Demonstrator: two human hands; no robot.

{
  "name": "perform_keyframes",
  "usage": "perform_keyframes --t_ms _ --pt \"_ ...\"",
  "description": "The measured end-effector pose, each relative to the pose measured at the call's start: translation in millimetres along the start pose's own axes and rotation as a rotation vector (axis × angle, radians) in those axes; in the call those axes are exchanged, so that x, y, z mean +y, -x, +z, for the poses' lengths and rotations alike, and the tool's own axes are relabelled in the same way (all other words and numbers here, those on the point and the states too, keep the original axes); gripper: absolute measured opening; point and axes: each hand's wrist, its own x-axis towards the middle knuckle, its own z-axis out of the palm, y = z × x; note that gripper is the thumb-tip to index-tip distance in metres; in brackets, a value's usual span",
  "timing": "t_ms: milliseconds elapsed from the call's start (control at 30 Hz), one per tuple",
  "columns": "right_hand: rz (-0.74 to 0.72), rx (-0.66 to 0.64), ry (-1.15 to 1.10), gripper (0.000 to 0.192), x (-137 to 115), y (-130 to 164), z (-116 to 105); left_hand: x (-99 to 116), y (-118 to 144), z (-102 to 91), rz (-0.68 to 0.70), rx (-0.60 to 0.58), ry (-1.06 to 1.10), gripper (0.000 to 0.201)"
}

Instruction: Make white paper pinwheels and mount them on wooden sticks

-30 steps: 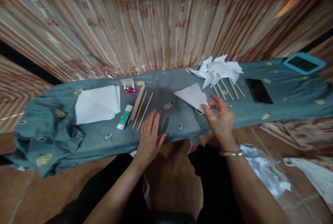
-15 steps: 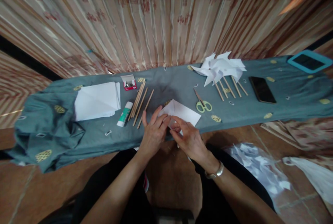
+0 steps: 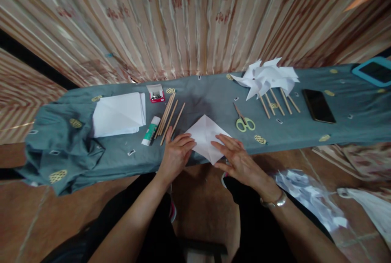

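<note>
A square white sheet of paper (image 3: 204,132) with creases along its diagonals lies turned like a diamond at the front edge of the cloth-covered table (image 3: 210,91). My left hand (image 3: 175,151) grips its left corner, fingertips on top and one finger raised. On the right side, my right hand (image 3: 236,155) holds the sheet with spread fingers over it and the thumb at its lower edge. Close by my left hand are several wooden sticks (image 3: 166,116) and a glue stick (image 3: 150,131). Green-handled scissors (image 3: 242,121) lie beyond my right hand.
A stack of white paper (image 3: 119,114) and a small red box of metal pins (image 3: 157,94) sit on the left. White paper pinwheels (image 3: 269,77), a phone (image 3: 318,106) and a blue-framed tablet (image 3: 374,71) are at right. A plastic bag of paper scraps (image 3: 308,197) rests on the floor.
The paper, folded over before, is now opened out into a full square. My hands have moved apart to its left and right sides. The view has shifted slightly.
</note>
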Motion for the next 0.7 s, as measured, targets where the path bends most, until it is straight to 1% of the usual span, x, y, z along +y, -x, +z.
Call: perform_keyframes --t_ms 33,100,167,233,333,433,533,600,700 --pt "0.0 0.033 -0.028 0.046 1 -1 0 0 1 -0.7 -0.003 0.0 0.013 0.021" --pt "0.015 0.102 -0.122 0.032 1 -3 -1 1 3 -2.3 -0.015 -0.005 0.044 0.02" --pt "0.045 0.144 -0.229 0.025 2 -5 -3 3 5 -4.0 -0.031 -0.009 0.071 0.018" --pt "0.097 0.15 -0.31 0.022 3 -6 -6 5 6 -5.1 -0.036 -0.008 0.09 0.018" --pt "0.228 0.138 -0.365 0.025 3 -8 -8 5 6 -4.7 -0.036 0.007 0.093 0.019" --pt "0.382 0.149 -0.38 0.028 3 -11 -6 3 6 -1.4 -0.069 0.029 0.07 0.018" --pt "0.497 0.184 -0.384 0.041 2 -15 -5 1 5 2.2 -0.111 0.049 0.064 0.026" --pt "0.533 0.207 -0.373 0.044 1 -17 -5 0 5 2.8 -0.15 0.047 0.061 0.035" --pt "0.524 0.244 -0.353 0.044 1 -18 -5 1 4 0.7 -0.203 0.012 0.046 0.043"
